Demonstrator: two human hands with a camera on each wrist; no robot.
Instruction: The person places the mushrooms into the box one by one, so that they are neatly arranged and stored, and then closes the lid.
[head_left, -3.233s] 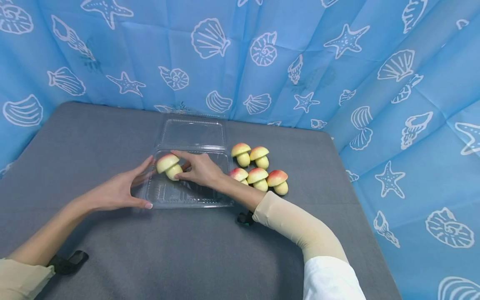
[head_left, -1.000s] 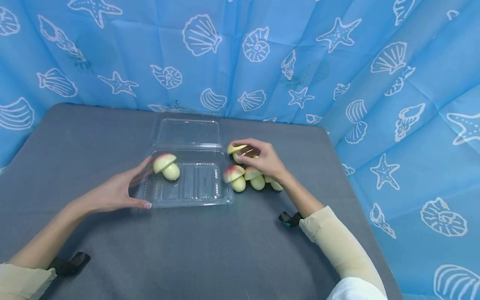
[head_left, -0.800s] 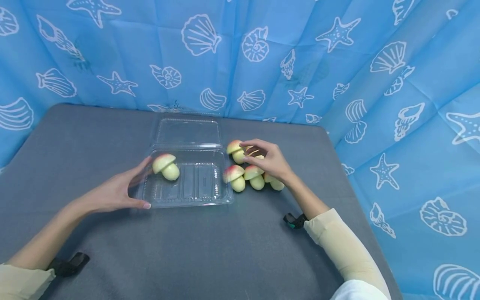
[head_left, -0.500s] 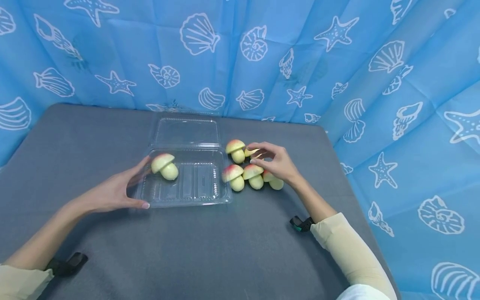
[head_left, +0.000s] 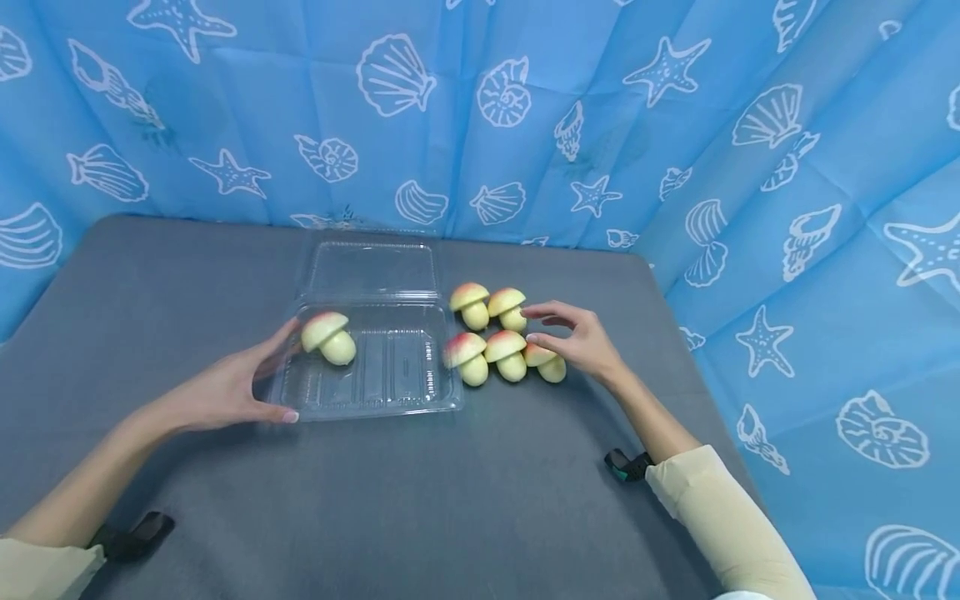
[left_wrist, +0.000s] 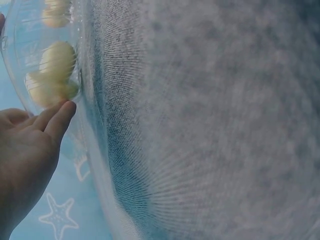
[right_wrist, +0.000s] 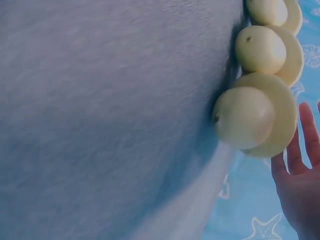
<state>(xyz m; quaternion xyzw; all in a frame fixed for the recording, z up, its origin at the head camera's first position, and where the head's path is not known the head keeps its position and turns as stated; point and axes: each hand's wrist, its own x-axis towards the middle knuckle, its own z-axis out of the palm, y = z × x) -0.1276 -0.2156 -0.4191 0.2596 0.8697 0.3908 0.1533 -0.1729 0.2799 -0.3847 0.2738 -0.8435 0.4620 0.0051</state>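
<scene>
A clear plastic clamshell container (head_left: pixel 375 410) lies open on the table, its lid (head_left: pixel 372 271) folded back. One mushroom (head_left: pixel 327 338), with a red-and-yellow cap and pale yellow stem, rests inside at the left end. My left hand (head_left: pixel 228 387) spans that end, thumb at the near corner, fingertips touching the wall. Several matching mushrooms lie right of the container in two rows. My right hand (head_left: pixel 581 337) is spread beside them, holding nothing. Its fingertips are right by the back-row right mushroom (head_left: pixel 507 310) and above the front-row right one (head_left: pixel 550 363).
A grey cloth-covered table (head_left: pixel 420 500) extends around the container. The front-row left mushroom (head_left: pixel 467 358) sits right at the container's right side. A blue curtain (head_left: pixel 450 108) with white shell prints hangs behind the table and along its right side.
The right hand has left the mushroom now in the container and gone to the group at right. Over the last second it has drawn rightward off the back row. The left hand stays at the container.
</scene>
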